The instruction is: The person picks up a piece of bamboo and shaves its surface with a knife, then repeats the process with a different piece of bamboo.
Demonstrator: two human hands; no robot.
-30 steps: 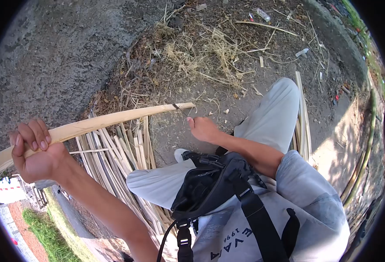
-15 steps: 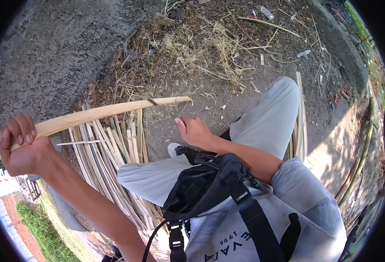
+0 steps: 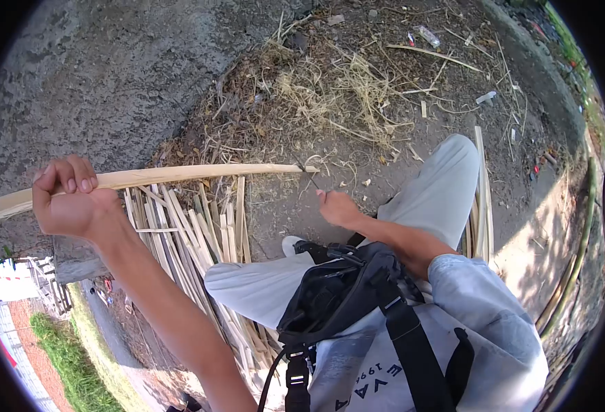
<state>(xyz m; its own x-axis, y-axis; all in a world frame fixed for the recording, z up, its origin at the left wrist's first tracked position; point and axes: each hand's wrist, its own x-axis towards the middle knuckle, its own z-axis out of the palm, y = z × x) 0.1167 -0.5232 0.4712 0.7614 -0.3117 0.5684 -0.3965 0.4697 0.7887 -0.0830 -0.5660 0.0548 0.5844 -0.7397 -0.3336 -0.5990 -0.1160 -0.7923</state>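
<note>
A long pale bamboo strip (image 3: 199,173) stretches across the left half of the view, nearly level. My left hand (image 3: 76,196) is closed around it toward its left end, fingers curled over the top. My right hand (image 3: 340,209) is closed on what looks like a thin dark knife (image 3: 310,176). Its handle is hidden in my fist, and the blade meets the strip close to the strip's right tip. Under the strip lies a bundle of split bamboo strips (image 3: 179,240), beside my bent leg (image 3: 254,288).
Dry shavings (image 3: 357,89) litter the ground ahead, with a plastic bottle (image 3: 428,36) farther off. Rough concrete (image 3: 110,82) rises at upper left. More strips (image 3: 481,206) lie by my right knee. A black bag (image 3: 347,302) rests on my lap.
The dark blade has slid right along the strip to near its tip. The strip now lies more level, its left end lower relative to my hand. The whole view has shifted slightly.
</note>
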